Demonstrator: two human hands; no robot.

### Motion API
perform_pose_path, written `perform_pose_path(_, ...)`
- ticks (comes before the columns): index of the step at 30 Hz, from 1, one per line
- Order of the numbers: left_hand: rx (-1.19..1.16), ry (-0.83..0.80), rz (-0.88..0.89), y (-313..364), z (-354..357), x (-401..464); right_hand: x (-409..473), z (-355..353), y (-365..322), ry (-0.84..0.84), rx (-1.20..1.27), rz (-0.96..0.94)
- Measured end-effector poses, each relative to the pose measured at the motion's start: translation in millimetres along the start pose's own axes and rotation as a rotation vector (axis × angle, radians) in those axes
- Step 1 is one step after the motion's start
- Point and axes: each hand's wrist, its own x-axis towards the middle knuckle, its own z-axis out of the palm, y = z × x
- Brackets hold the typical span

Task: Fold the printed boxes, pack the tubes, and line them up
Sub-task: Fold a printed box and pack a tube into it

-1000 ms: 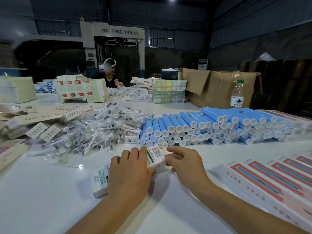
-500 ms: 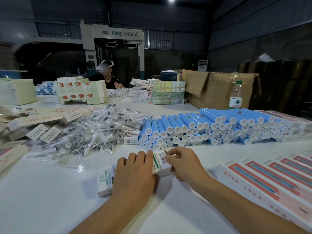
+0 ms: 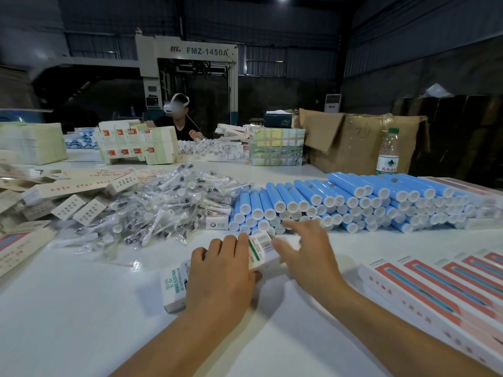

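A white printed box (image 3: 175, 288) with green lettering and a barcode end lies on the white table (image 3: 68, 322) in front of me. My left hand (image 3: 220, 270) rests across its middle, fingers curled over the top. My right hand (image 3: 304, 251) is blurred, fingers spread, just past the box's barcode end and near the front of the stacked blue tubes (image 3: 340, 205). It holds nothing. The tubes lie in a long pile with white caps facing me.
A heap of bagged brush heads (image 3: 163, 208) sits left of the tubes. Flat box blanks (image 3: 68, 194) lie far left, red-striped boxes (image 3: 449, 284) at right. A water bottle (image 3: 388, 153), a cardboard carton (image 3: 353, 142) and another person (image 3: 179, 118) are at the back.
My right hand let go of the box's barcode end and moved forward toward the blue tubes, fingers spreading. My left hand stayed on the box.
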Motion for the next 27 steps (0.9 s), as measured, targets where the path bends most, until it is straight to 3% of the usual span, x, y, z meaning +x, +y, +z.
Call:
perform_pose_path(1, -0.007, 0.015, -0.015, -2.1, -0.6, 0.5, 1.7, -2.2, 1.6, 0.071, 0.021, 0.009)
perform_pose_path(3, -0.01, 0.037, -0.033, -4.6, -0.7, 1.0, 6.1, -6.0, 3.1, 0.053, 0.307, 0.237)
perform_pose_path(6, -0.028, 0.026, -0.029, -2.2, -0.6, 0.0, 5.4, -2.4, 0.5, -0.308, 1.03, 0.62)
perform_pose_path(9, -0.048, 0.014, -0.004, 0.4, -0.6, -1.7, 2.0, 3.8, -1.5, -0.431, 1.196, 0.699)
perform_pose_path(15, -0.033, -0.008, 0.033, 5.7, -5.0, -0.9, 0.8, 8.5, -1.2, -0.272, 1.15, 0.682)
perform_pose_path(19, -0.005, 0.142, 0.077, 7.6, -5.6, -2.2, -1.8, 8.1, -6.6, -0.198, 1.036, 0.588)
perform_pose_path(22, 0.033, 0.158, 0.088, 9.9, -2.6, -2.9, -5.8, 8.5, -11.2, -0.156, 0.934, 0.569)
perform_pose_path(24, 0.053, 0.147, 0.084, 12.5, -2.3, -4.3, -9.6, 12.5, -12.3, -0.098, 0.712, 0.49)
perform_pose_path(27, 0.071, 0.144, 0.086, 15.6, -3.3, -5.5, -14.4, 20.9, -13.4, -0.064, 0.044, 0.146)
